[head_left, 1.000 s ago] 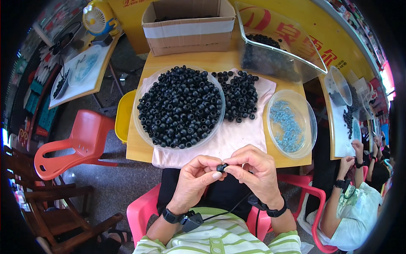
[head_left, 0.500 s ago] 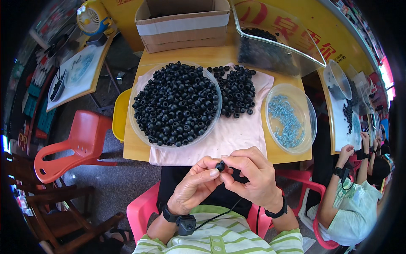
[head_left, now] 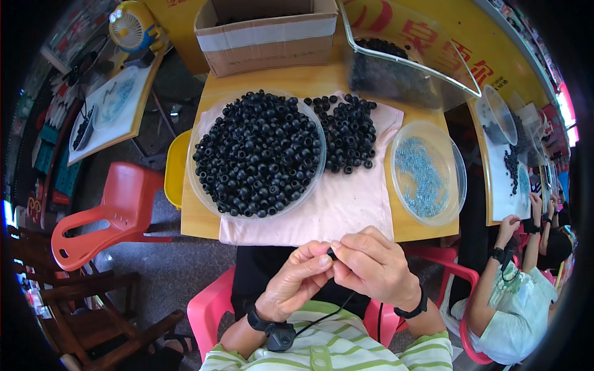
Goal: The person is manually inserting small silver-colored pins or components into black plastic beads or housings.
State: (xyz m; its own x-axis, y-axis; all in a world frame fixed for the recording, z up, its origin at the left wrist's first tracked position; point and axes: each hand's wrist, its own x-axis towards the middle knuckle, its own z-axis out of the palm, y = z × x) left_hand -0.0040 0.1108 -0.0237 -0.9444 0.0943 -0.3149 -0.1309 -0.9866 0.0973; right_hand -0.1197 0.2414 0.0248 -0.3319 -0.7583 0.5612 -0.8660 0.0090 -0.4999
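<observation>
A cloth (head_left: 346, 204) lies on the table (head_left: 297, 83), reaching its near edge. On the cloth's left part stands a large bowl (head_left: 204, 191) filled with beads (head_left: 257, 154). A loose heap of beads (head_left: 349, 133) lies on the cloth just right of the bowl. A dish (head_left: 455, 179) holding small parts (head_left: 421, 176) sits near the table's right edge. At the far edge, a cardboard box (head_left: 266, 34) stands left of a tray (head_left: 402, 68). Both hands, left hand (head_left: 297, 281) and right hand (head_left: 374, 266), meet before the near edge, pinching a bead (head_left: 332, 253) between them. A chair (head_left: 111, 216) stands left of the table.
</observation>
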